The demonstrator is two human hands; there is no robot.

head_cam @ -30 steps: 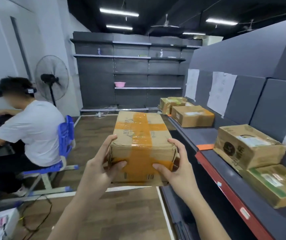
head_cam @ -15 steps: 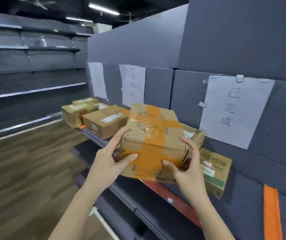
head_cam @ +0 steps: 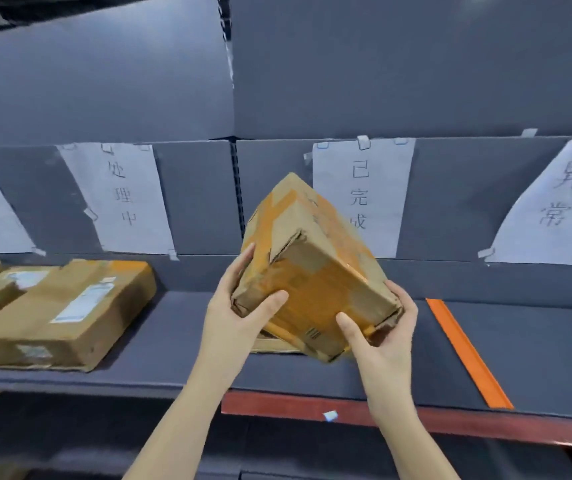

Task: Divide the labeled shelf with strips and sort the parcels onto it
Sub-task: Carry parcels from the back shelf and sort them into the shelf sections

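A taped cardboard parcel (head_cam: 312, 271) is held tilted above the grey shelf (head_cam: 180, 334), in front of the middle paper label (head_cam: 360, 195), with its far corner raised toward 12 o'clock. It is gripped by the left hand (head_cam: 239, 313) at its 9 o'clock corner, thumb laid across the near face, and by the right hand (head_cam: 384, 334) at its 4 o'clock corner, fingers curled beneath. The box is judged light, since it is carried well forward at an angle, though its weight cannot be confirmed. The board looks stiff but worn: the corners are crushed and a flap edge is torn. The glossy orange tape is likely slick, so bare cardboard at opposite corners is the better purchase. An orange strip (head_cam: 468, 351) lies on the shelf at 3 o'clock; another parcel (head_cam: 66, 313) rests at 9 o'clock.
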